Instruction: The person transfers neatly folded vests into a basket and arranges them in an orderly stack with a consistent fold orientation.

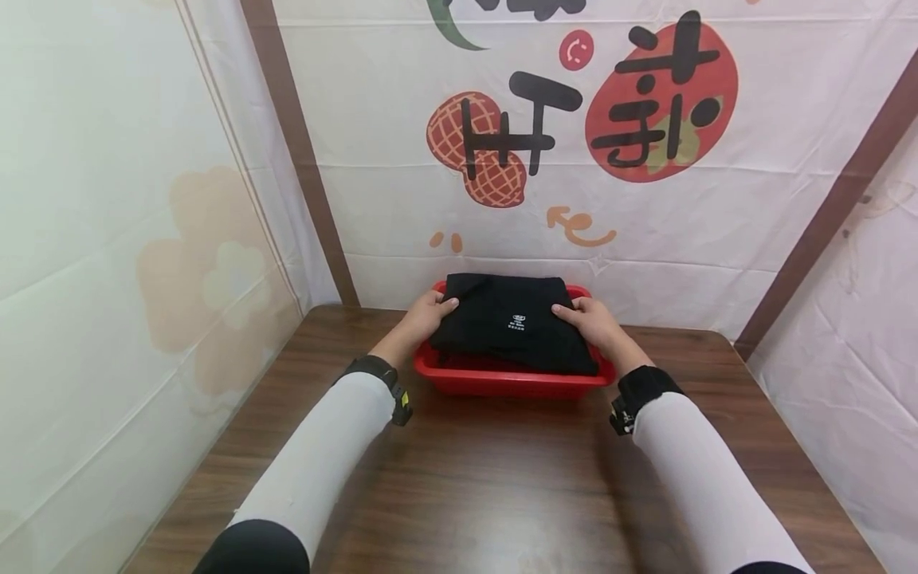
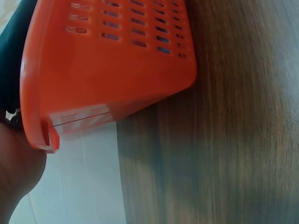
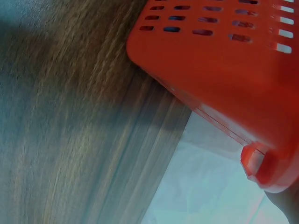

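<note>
A folded black garment (image 1: 512, 323) with a small white print lies flat in the top of a red plastic basket (image 1: 512, 385). My left hand (image 1: 423, 316) pinches its left side, thumb on top. On the opposite side my right hand (image 1: 598, 323) holds the cloth the same way. The fingers beneath the fabric are hidden. In the left wrist view the slotted basket wall (image 2: 117, 65) fills the upper left, with part of the left hand (image 2: 21, 163) at the edge. The right wrist view shows the basket's other end (image 3: 210, 70).
The basket stands on a brown wood-grain table (image 1: 495, 478), near its back edge. Behind it hangs a white printed cloth (image 1: 387, 199) with brown stripes, and more pale cloth (image 1: 107, 279) encloses the left side. Both wrists wear black straps with cameras.
</note>
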`<move>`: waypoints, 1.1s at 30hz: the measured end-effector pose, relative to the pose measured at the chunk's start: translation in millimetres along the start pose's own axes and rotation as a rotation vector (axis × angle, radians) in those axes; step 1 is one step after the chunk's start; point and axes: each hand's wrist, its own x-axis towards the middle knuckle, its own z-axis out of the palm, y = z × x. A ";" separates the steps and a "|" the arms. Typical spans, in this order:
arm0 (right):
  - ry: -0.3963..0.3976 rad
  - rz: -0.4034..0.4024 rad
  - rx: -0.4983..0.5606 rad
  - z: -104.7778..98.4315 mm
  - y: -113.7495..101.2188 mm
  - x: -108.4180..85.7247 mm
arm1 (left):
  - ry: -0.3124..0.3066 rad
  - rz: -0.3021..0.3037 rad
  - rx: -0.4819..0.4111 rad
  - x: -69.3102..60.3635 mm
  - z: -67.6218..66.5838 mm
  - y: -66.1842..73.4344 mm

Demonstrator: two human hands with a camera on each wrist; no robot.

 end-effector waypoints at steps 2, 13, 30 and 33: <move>0.005 -0.015 0.001 2.2 0.8 1.2 | 0.001 0.010 0.024 -0.7 -0.8 -1.6; 0.001 -0.018 0.030 2.3 8.9 7.5 | 0.009 0.019 0.111 -2.4 3.4 -0.1; 0.093 -0.065 -0.119 10.0 9.8 4.9 | 0.025 0.051 0.297 2.3 6.3 -3.9; 0.106 -0.072 -0.150 9.8 9.6 5.0 | 0.031 0.071 0.339 2.1 8.0 -2.3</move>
